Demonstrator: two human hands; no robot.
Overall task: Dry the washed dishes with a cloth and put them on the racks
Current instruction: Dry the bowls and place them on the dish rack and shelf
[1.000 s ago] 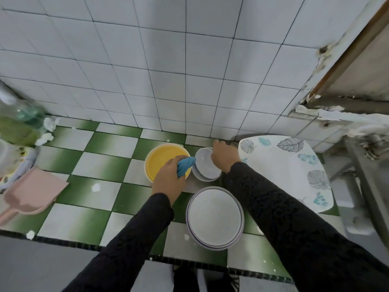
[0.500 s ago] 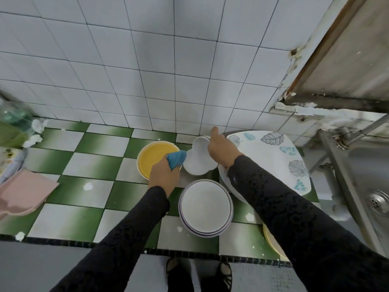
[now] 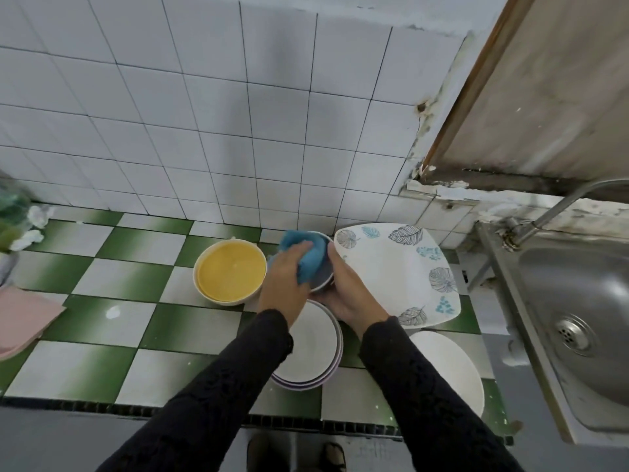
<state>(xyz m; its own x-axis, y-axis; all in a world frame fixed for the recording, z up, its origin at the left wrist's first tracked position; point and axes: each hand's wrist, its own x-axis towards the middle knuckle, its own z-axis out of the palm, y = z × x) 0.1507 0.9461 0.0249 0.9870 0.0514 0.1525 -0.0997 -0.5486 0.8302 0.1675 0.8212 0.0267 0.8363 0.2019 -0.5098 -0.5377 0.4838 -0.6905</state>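
Bowl (image 3: 322,274), small and white, is held off the worktop (image 3: 102,321) near its back edge, tilted toward the left hand (image 3: 284,284) for wiping. Right hand (image 3: 350,294) fingers curl closed around the bowl's outside. Left-hand fingers, closed, press the blue cloth (image 3: 306,253) into it.

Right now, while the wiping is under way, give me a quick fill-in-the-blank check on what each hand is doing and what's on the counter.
1. The left hand presses a ____ cloth into the small bowl.
2. The right hand holds the small bowl above the stack of ____ plates.
3. The bowl left of the hands is ____ inside.
4. The leaf-patterned platter lies between the hands and the ____.

Missing words: blue; white; yellow; sink
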